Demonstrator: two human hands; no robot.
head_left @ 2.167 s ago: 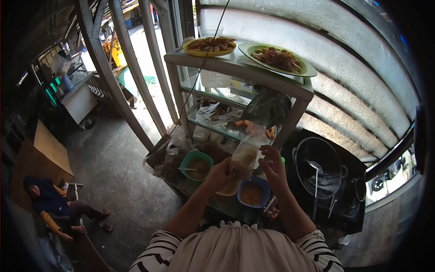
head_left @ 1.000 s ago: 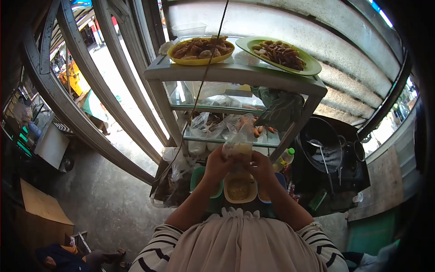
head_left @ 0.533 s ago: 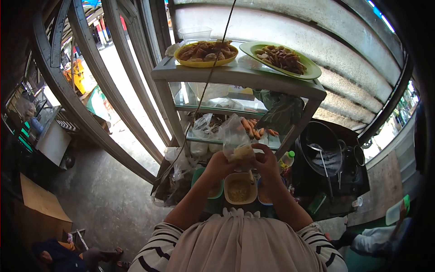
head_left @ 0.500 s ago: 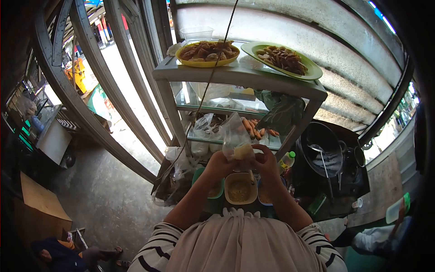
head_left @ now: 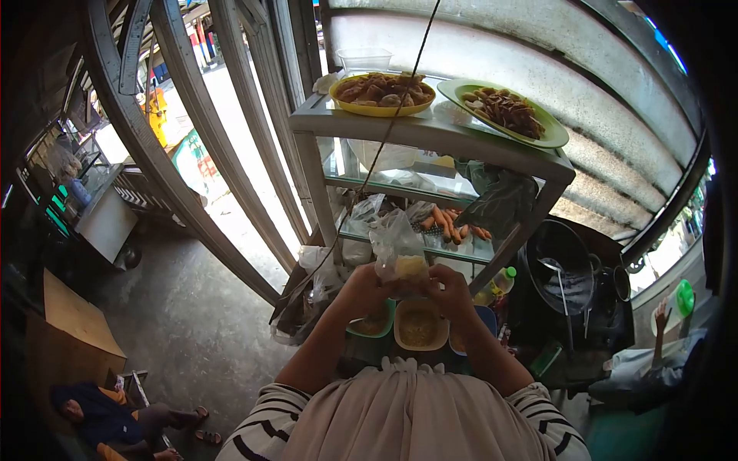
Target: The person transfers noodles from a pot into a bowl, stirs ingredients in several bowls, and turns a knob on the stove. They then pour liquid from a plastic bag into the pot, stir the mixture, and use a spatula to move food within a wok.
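A clear plastic bag (head_left: 393, 238) with a pale yellow piece of food (head_left: 411, 266) inside is held up between my two hands. On its left side my left hand (head_left: 367, 288) has its fingers closed on the bag. My right hand (head_left: 447, 288) pinches the bag's other side. Just below stand a square cream container (head_left: 420, 330) of yellowish contents, a green container (head_left: 374, 326) to its left and a blue container (head_left: 483, 316) partly behind my right forearm.
A glass display case (head_left: 430, 127) stands ahead, with a yellow plate (head_left: 382, 94) and a green plate (head_left: 507, 114) of fried food on top and carrots (head_left: 453, 224) inside. At right are a dark wok (head_left: 560, 265) and a capped bottle (head_left: 503, 280). Two people sit nearby, lower left and right.
The view has shifted, so the case and plates appear further right. The spoon seen in the cream container earlier no longer shows there. Both hands still grip the bag.
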